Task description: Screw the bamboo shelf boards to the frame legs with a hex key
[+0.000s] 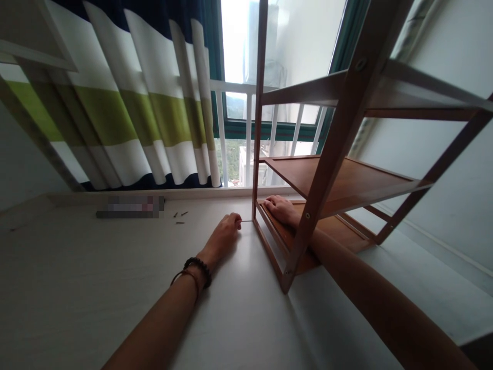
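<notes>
My left hand (228, 231), fingers closed in a pinch, is low over the white surface beside the rack. From its fingertips a thin straight rod (246, 221), which looks like a hex key, reaches the foot of the near left post. Its other end is hidden in my fingers. My right hand (280, 208) passes behind the slanting front post and lies with fingers outstretched on the left edge of the bottom shelf board (331, 231). The brown wooden rack (333, 149) stands upright, with board shelves between its posts.
Several small screws (180, 216) lie on the white surface (127, 288) left of my left hand. Behind them is a blurred flat box (130, 206) along the wall ledge. A striped curtain (154, 113) hangs beside a window with white railings (250, 128). A wall (442, 108) is at the right.
</notes>
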### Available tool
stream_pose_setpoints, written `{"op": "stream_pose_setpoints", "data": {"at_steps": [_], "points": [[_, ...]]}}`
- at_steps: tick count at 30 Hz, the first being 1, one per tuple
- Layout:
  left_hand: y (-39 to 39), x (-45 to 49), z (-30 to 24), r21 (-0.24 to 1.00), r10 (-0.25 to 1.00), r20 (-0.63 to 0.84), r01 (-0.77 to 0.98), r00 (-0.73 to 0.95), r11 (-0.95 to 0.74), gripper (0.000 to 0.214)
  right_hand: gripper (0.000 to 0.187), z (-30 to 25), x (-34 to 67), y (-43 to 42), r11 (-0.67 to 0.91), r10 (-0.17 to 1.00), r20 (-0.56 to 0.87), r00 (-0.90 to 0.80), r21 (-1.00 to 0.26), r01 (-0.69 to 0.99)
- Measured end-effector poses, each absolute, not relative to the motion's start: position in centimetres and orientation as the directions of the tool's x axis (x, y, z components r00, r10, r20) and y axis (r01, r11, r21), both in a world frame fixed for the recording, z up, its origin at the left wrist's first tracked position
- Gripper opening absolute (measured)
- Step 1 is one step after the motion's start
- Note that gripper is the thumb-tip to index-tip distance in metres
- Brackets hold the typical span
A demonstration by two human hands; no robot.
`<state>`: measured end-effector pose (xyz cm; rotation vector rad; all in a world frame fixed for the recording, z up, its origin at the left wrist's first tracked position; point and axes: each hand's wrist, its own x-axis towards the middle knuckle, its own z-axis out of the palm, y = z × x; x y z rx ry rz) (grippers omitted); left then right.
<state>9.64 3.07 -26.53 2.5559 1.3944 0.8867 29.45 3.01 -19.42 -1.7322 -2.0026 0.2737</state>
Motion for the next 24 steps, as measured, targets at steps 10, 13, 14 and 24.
{"op": "stream_pose_setpoints", "data": {"at_steps": [10,13,14,24], "points": [[-0.8,11.2,-25.3,0.412,0.570,0.650,0.397,0.503,-0.820,0.022,0.028,-20.3,30.1,4.0,0.235,0.955,0.271,-0.119,-0.447,0.863],[-3.1,11.9,-24.6,0.466,0.518,0.666,0.243,0.537,-0.851,0.038,0.029,-21.2,31.1,4.6,0.269,0.944,0.299,-0.139,-0.456,0.848],[-3.8,12.2,-24.5,0.481,0.513,0.668,0.213,0.539,-0.850,0.041,0.031,-21.6,31.6,4.8,0.285,0.938,0.316,-0.144,-0.463,0.840],[-4.5,14.0,-25.8,0.635,0.577,0.639,0.075,0.509,-0.769,0.051,0.041,-23.5,34.1,5.1,0.393,0.894,0.392,-0.217,-0.454,0.800]]}}
